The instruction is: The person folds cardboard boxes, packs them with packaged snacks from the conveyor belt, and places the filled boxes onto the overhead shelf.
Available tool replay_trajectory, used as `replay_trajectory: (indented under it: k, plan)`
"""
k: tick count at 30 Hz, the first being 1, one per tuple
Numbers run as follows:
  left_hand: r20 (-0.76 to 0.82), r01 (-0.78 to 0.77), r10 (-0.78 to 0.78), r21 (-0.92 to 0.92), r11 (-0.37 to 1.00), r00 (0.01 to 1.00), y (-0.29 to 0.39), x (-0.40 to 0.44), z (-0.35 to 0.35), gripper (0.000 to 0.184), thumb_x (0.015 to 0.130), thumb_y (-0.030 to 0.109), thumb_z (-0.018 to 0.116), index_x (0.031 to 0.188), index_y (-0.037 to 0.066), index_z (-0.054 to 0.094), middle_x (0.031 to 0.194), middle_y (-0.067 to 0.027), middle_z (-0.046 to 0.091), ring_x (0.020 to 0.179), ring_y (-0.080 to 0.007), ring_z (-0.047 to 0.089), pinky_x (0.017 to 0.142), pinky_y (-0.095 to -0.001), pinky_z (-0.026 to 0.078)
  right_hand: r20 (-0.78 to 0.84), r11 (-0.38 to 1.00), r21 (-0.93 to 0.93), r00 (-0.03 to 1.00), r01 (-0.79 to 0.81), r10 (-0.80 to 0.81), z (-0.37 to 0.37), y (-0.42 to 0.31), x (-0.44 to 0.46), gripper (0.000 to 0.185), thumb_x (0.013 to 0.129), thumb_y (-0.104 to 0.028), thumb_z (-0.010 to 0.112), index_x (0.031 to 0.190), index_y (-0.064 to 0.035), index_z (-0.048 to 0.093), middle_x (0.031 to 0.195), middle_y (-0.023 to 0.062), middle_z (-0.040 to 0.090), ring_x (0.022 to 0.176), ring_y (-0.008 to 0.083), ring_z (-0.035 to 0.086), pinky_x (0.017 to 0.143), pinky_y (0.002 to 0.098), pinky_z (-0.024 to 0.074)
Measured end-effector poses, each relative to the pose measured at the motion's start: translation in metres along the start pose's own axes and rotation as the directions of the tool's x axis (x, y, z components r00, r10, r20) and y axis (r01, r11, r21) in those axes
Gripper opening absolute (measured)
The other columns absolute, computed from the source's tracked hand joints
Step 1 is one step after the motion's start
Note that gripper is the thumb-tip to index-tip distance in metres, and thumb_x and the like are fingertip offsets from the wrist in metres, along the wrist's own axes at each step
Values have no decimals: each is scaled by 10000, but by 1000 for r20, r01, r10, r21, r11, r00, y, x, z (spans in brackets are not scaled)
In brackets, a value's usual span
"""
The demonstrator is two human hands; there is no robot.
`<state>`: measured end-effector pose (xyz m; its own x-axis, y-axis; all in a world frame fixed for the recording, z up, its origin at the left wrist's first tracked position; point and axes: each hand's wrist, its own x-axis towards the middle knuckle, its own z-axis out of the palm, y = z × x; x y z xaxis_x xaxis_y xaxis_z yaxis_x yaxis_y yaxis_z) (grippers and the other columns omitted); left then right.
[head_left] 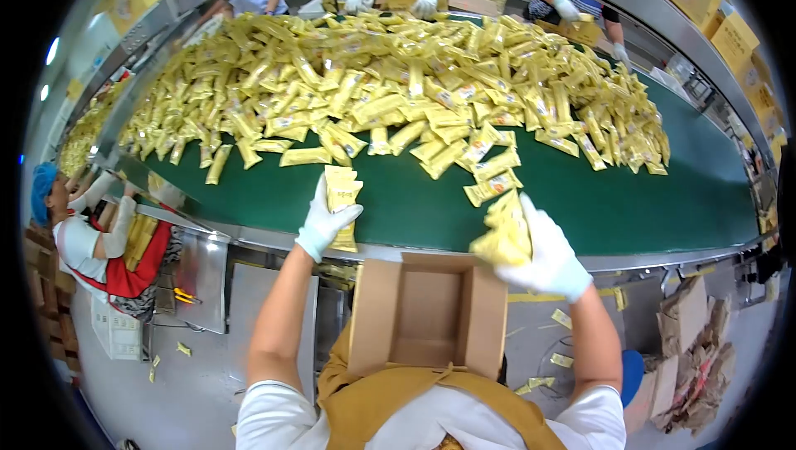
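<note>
A brown apron is closest, and tucked against it, by the near edge of a green conveyor belt, is an open carton with its flaps spread. Over on the left I see a co-worker in a blue cap and red apron. Next comes the person's gloved left hand, its fingers wrapped around a small stack of yellow packets above the belt's near edge. Behind, a broad heap of the same packets stretches along the belt's far edge, straggling toward the middle; across from it, gloved hands of another worker show. Right of the carton, the person's gloved right hand is clenched on a blurred bunch of packets near the right flap; I can't count them. Farther right, crumpled brown cardboard is piled on the floor.
</note>
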<state>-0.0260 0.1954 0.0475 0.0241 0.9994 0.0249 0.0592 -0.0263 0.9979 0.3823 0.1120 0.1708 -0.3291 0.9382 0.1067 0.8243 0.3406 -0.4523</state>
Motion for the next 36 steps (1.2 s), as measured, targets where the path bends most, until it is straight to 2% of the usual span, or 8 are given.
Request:
replay_trajectory:
  k: [1, 6, 13, 16, 22, 30, 35, 36]
  plan:
    - [61, 43, -32, -187, 981, 998, 27, -14, 0, 822, 823, 68, 769, 1491, -15, 297, 1079, -40, 615, 865, -126, 616, 753, -219, 520, 107, 996, -34, 991, 86, -82, -14, -27, -2, 1095, 662, -457, 818, 1486, 60, 315, 1105, 213, 599, 1022, 393, 594, 909, 449, 475]
    - [263, -43, 197, -495, 868, 945, 92, -74, 36, 902, 754, 365, 807, 1468, 16, 381, 1344, -126, 555, 1169, -240, 596, 982, -385, 513, 558, 769, -394, 796, 503, -234, 53, -104, -26, 761, 761, -357, 740, 1403, -39, 484, 1028, 117, 621, 937, 299, 615, 833, 462, 434]
    - [625, -154, 178, -93, 984, 760, 110, -113, 102, 1386, 602, 522, 930, 1581, -24, 114, 1388, -156, 487, 1238, -260, 520, 1097, -396, 399, 937, 775, -221, 350, 593, 0, 111, -136, -4, 769, 841, -365, 678, 1503, -75, 415, 1293, 135, 621, 1141, 328, 626, 934, 468, 461]
    - [681, -695, 376, 273, 665, 628, 101, -115, 119, 1298, 599, 425, 931, 1521, -108, 189, 1362, -258, 486, 1216, -410, 513, 1070, -457, 404, 940, 803, -196, 342, 563, -11, 136, -124, -17, 770, 844, -401, 670, 1498, -80, 421, 1305, 135, 619, 1148, 334, 624, 931, 497, 463]
    - [660, -633, 295, 353, 689, 690, 92, -113, 120, 1251, 631, 487, 887, 1511, -95, 213, 1329, -267, 487, 1225, -447, 486, 1080, -487, 367, 924, 841, -193, 383, 505, -18, 182, -111, -45, 777, 850, -475, 655, 1488, -91, 434, 1330, 134, 614, 1163, 347, 621, 925, 555, 467]
    - [685, -737, 357, 676, 16, 636, 39, -134, 143, 808, 713, 223, 710, 1437, -16, 443, 1195, -163, 536, 1126, -330, 530, 986, -502, 397, 880, 912, -134, 469, 387, -69, 217, -90, -64, 796, 858, -573, 635, 1475, -105, 451, 1363, 134, 608, 1182, 363, 617, 917, 632, 472]
    - [651, -665, -171, 746, -34, 740, 29, -131, 169, 817, 868, 352, 632, 1562, 81, 298, 1232, -141, 529, 1127, -281, 479, 987, -488, 335, 759, 893, -252, 649, 372, -56, 223, -89, -87, 819, 869, -661, 597, 1471, -121, 470, 1363, 121, 618, 1169, 369, 628, 890, 670, 490]
    - [676, -699, -191, 708, -96, 711, 26, -133, 171, 895, 845, 429, 660, 1580, 100, 269, 1262, -135, 516, 1126, -284, 479, 985, -483, 332, 867, 847, -287, 497, 447, 32, 206, -108, -70, 804, 885, -689, 553, 1451, -120, 510, 1327, 102, 641, 1136, 361, 645, 846, 656, 518]
